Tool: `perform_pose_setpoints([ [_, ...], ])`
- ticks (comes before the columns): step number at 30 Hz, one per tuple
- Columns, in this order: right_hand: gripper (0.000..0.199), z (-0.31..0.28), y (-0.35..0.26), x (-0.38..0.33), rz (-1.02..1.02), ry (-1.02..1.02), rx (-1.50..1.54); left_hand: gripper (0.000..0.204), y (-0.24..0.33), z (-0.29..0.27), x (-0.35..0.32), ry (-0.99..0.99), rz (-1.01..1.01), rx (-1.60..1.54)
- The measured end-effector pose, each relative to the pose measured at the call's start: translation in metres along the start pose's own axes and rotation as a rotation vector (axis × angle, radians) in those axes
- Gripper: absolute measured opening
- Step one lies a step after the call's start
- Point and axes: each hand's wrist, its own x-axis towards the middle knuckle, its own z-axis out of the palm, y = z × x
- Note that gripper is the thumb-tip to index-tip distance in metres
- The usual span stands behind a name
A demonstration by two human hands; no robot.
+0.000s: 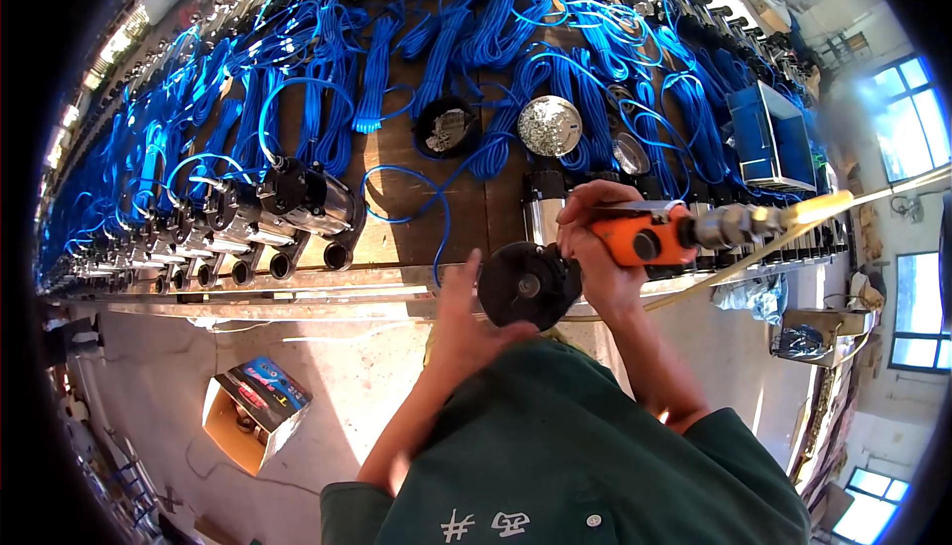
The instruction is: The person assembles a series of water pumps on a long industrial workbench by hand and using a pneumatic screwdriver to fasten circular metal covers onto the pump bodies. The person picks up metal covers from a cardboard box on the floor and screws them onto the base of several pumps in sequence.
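Note:
My right hand (598, 247) is wrapped round an orange air-powered driver (645, 236), its metal fitting and hose leading off to the right. Below and left of that grip is a pump with a black round end (526, 287) facing up at the table's front edge. My left hand (458, 322) is slightly blurred, fingers spread beside the left of this end, thumb along its lower rim. Whether the thumb presses on it is hard to tell. The driver's tip is hidden by my right hand. A blue cable (446, 228) loops on the wood left of the pump.
Steel pumps (307, 198) with black ends line the wooden table (397, 247), among coiled blue cables (436, 54). A black bowl (446, 126) and a round tin (549, 125) hold small metal parts. Right stands a blue crate (769, 138); a yellowish air hose (734, 262) crosses. An open carton (255, 411) sits lower left.

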Motion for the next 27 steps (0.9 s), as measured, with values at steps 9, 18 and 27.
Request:
perform_pose_setpoints([
  [9,0.036,0.017,-0.03,-0.017,-0.037,0.002,0.444,0.026,-0.013,-0.021,-0.022,0.139,-0.556,-1.359],
  [18,0.032,0.028,-0.033,-0.028,-0.068,-0.094,0.543,0.013,0.02,-0.015,-0.028,-0.036,-0.494,-1.471],
  [27,0.031,0.02,-0.03,-0.027,-0.073,-0.071,0.566,0.01,0.016,-0.001,-0.031,0.026,-0.496,-1.577],
])
